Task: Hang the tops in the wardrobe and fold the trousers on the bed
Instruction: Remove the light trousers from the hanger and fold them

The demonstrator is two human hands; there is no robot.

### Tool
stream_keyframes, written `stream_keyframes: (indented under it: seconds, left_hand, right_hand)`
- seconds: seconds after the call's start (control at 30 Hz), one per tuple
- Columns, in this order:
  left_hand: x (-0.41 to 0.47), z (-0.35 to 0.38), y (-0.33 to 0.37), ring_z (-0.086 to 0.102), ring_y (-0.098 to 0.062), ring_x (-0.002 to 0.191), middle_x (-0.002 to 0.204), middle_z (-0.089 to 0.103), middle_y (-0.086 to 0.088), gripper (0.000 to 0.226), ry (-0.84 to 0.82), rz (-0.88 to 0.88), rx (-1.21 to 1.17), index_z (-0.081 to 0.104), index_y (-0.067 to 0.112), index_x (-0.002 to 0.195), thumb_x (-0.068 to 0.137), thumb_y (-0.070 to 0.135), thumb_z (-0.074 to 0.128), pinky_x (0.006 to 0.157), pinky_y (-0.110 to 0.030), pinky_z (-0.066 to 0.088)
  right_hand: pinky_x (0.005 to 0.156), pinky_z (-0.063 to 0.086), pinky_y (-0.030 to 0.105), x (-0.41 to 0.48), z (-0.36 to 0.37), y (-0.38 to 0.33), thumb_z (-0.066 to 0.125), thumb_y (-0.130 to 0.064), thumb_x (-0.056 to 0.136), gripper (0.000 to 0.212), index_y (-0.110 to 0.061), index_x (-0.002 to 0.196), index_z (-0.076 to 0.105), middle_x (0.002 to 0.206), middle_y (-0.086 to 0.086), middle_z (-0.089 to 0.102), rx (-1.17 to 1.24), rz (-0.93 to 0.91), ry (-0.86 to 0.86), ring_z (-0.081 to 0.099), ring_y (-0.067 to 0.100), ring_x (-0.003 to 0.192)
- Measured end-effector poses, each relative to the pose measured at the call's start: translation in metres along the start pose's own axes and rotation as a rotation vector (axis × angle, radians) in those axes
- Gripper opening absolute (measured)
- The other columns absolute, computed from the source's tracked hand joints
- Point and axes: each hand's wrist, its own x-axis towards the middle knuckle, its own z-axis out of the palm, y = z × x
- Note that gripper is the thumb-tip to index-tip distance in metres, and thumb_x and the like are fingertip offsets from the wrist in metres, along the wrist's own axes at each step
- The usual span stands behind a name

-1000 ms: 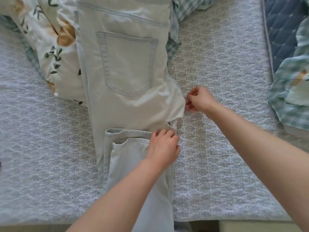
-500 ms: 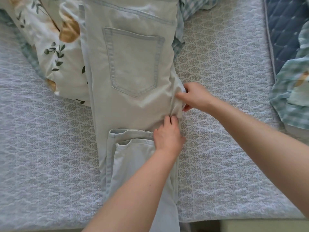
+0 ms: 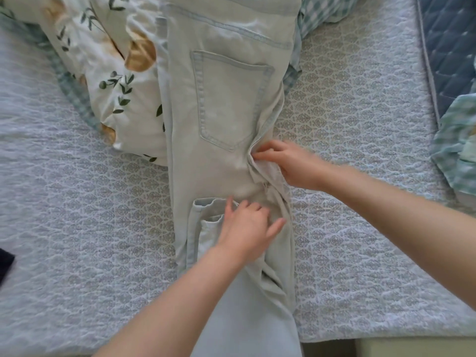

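The pale jeans (image 3: 226,104) lie lengthwise on the quilted bedspread (image 3: 77,202), back pocket up, with the hems folded up at the near end; the left hand (image 3: 247,228) presses flat on them, fingers spread wide. The right hand (image 3: 291,163) rests on bunched fabric at their right edge; blur hides whether it pinches; floral bedding (image 3: 110,73) lies far left.

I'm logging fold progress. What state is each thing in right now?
jeans: flat on the bed, back pocket up, legs folded back up, seat corner bunched.
left hand: fingers spread, pressing the folded legs.
right hand: on the bunched corner; grip unclear.
floral bedding: crumpled beside the jeans.
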Motion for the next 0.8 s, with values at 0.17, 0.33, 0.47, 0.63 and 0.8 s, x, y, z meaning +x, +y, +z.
stream_keyframes:
  seconds: [0.17, 0.33, 0.47, 0.63, 0.8]
  left_hand:
    - [-0.004, -0.016, -0.047, 0.046, -0.019, 0.118, 0.112, 0.056, 0.004, 0.067, -0.023, 0.125, 0.073, 0.057, 0.026, 0.106, 0.082, 0.052, 0.000, 0.105, -0.043, 0.025]
    - [-0.001, -0.034, -0.055, 0.038, -0.019, 0.128, 0.124, 0.055, 0.003, 0.047, -0.295, 0.175, 0.194, 0.043, 0.026, 0.134, 0.088, 0.031, 0.049, 0.111, -0.055, 0.017]
    - [0.005, -0.043, -0.065, 0.039, -0.016, 0.131, 0.128, 0.053, 0.006, 0.055, -0.373, 0.230, 0.271, 0.044, 0.028, 0.136, 0.085, 0.026, 0.061, 0.113, -0.060, 0.011]
    - [0.016, -0.056, -0.056, 0.057, -0.024, 0.115, 0.111, 0.066, 0.002, 0.029, -0.272, 0.215, 0.135, 0.055, 0.026, 0.121, 0.092, 0.031, 0.058, 0.108, -0.043, 0.028]
    - [0.034, -0.052, -0.041, 0.052, -0.023, 0.117, 0.123, 0.059, 0.004, 0.036, 0.163, 0.222, 0.005, 0.056, 0.027, 0.127, 0.092, 0.019, 0.054, 0.094, -0.039, 0.041]
  right_hand:
    - [0.096, 0.046, 0.045, -0.008, 0.008, 0.004, 0.071, -0.022, 0.085, 0.059, -0.022, 0.136, 0.040, 0.139, -0.001, 0.041, -0.140, -0.044, -0.026, 0.043, 0.026, 0.118]
    - [0.095, 0.046, 0.042, -0.011, 0.017, 0.001, 0.070, -0.044, 0.082, 0.070, -0.033, 0.142, 0.037, 0.145, -0.002, 0.032, -0.221, -0.008, -0.065, 0.040, 0.026, 0.117]
    - [0.092, 0.047, 0.042, -0.001, 0.013, -0.001, 0.065, -0.052, 0.084, 0.064, -0.040, 0.142, 0.039, 0.142, -0.002, 0.034, -0.258, 0.020, -0.111, 0.039, 0.025, 0.115]
    - [0.088, 0.048, 0.046, 0.008, 0.013, -0.004, 0.066, -0.044, 0.086, 0.052, -0.038, 0.136, 0.051, 0.133, -0.001, 0.041, -0.223, 0.016, -0.066, 0.040, 0.026, 0.111]
    - [0.067, 0.040, 0.035, 0.006, 0.020, -0.003, 0.061, -0.044, 0.091, 0.041, -0.035, 0.131, 0.057, 0.130, 0.007, 0.044, -0.254, -0.013, 0.028, 0.043, 0.031, 0.106]
